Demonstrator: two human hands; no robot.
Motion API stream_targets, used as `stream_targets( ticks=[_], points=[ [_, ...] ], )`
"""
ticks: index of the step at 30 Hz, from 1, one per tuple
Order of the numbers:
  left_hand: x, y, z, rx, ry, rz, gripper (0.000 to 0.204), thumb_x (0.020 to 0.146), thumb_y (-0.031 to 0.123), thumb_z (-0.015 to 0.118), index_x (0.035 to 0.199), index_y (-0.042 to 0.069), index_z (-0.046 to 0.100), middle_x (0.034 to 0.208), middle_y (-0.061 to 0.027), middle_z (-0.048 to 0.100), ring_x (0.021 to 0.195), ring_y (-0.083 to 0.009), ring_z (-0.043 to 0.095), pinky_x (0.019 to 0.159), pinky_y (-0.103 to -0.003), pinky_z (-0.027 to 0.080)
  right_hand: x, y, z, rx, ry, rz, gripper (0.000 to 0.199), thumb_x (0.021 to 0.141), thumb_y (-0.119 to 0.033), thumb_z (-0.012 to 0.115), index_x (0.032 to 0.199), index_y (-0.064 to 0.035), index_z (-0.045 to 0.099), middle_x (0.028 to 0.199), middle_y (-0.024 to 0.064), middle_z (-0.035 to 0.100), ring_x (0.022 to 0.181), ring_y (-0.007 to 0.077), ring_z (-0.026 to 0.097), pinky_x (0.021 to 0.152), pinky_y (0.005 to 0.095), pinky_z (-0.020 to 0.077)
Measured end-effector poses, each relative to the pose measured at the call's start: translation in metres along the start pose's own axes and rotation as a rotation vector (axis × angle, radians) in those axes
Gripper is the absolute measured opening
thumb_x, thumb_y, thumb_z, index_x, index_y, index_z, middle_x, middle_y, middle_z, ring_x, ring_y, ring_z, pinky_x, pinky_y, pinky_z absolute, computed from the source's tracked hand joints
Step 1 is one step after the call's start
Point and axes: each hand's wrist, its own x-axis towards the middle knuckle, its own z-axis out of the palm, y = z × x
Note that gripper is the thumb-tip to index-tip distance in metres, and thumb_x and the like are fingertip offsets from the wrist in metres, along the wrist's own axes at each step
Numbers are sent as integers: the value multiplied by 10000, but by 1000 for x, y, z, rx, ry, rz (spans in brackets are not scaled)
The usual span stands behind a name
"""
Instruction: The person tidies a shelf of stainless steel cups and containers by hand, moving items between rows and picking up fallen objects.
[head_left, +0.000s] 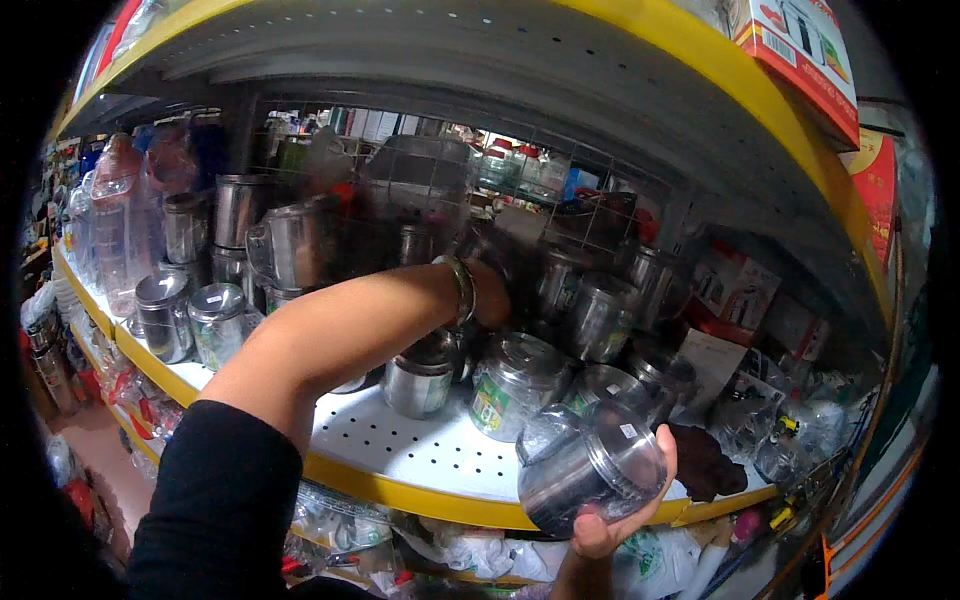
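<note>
My right hand grips a lidded stainless steel mug wrapped in clear plastic, tilted in front of the shelf edge. My left arm stretches across the shelf, and my left hand is deep among the steel mugs, near a dark, blurred container. Its fingers are hidden, so whether it holds anything does not show. Below that hand stand a lidded steel mug with a green label and a smaller steel mug. Another steel mug is upright just right of the hand.
The white perforated shelf has a yellow front edge. An upper shelf with a yellow rim hangs overhead. Clear plastic bottles stand at left. Boxes and a dark brown cloth-like item are at right. Wire mesh backs the shelf.
</note>
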Motion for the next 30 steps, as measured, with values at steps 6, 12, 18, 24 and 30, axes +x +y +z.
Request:
stream_targets(
  ticks=[6,12,18,24,30],
  points=[
    [-44,-6,-24,-204,-138,-4,418,985,394,510,1199,119,741,1158,-116,739,1111,-306,673,1023,-507,472,0,-1,2,-16,2,-19,1182,648,-498,819,1553,-10,235,1336,233,530,1174,321,592,1008,441,524],
    [-105,16,-50,-268,-38,-84,556,962,524,545,1314,114,679,1355,-145,654,1271,-323,599,1069,-475,450,2,-11,8,15,-17,16,1187,664,-517,825,1557,-9,229,1326,227,542,1156,319,604,1007,433,528],
    [-86,-5,-36,-384,-110,1,585,940,525,581,1346,110,658,1382,-136,642,1286,-325,587,1073,-482,443,2,-14,10,9,7,46,1180,640,-486,841,1548,-9,257,1318,212,547,1153,307,608,989,416,531],
    [-70,-9,-27,-248,-76,-123,588,915,509,621,1358,124,656,1406,-127,628,1310,-295,572,1084,-471,434,20,-22,10,121,-213,266,1109,624,-320,871,1509,39,307,1271,203,585,1153,288,622,1013,410,502],
    [-125,23,-54,-350,-122,-126,709,798,592,732,1356,160,667,1447,-106,603,1344,-275,552,1109,-434,421,32,-29,15,170,-276,412,1033,631,-236,875,1486,34,363,1259,181,592,1128,269,632,1013,387,498]
  ],
)
